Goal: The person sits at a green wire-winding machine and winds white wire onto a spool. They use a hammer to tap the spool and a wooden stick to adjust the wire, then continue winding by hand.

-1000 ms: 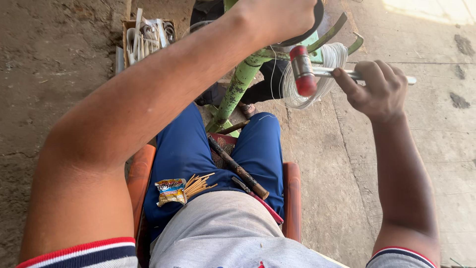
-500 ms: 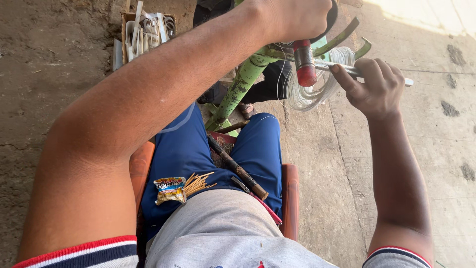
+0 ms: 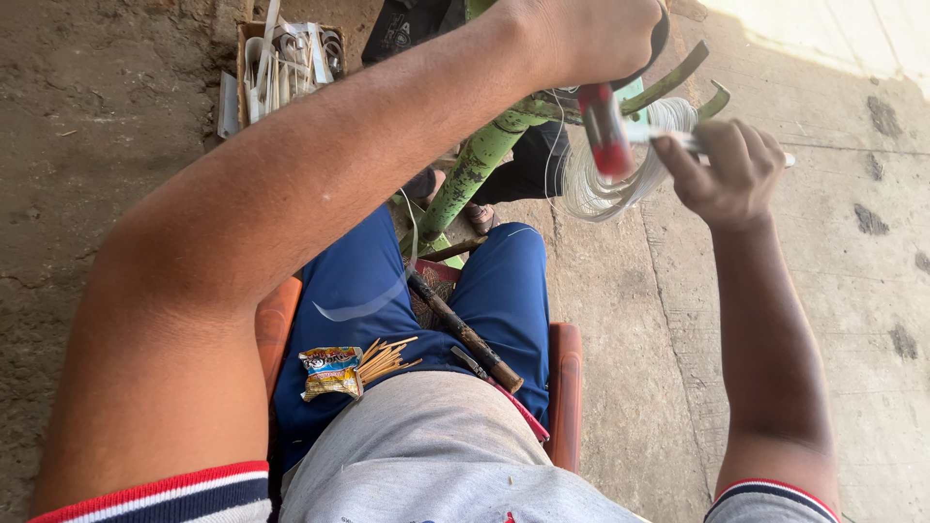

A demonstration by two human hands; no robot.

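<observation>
Above the green metal stand [image 3: 481, 160], the left hand [image 3: 593, 39] is clenched around a dark curved handle [image 3: 657, 46]. Just beside it, the right hand [image 3: 728, 172] pinches a thin silvery rod [image 3: 668, 138] that carries a red cylindrical piece [image 3: 606, 132], in front of a coil of pale wire [image 3: 620, 184].

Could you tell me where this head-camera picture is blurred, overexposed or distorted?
Head view: the red-headed tool by the right hand is smeared by motion blur; the left hand is sharper; sunlit concrete at top right is washed out; the near left forearm looms large from wide-angle distortion; the snack packet on the lap is crisp.
</observation>
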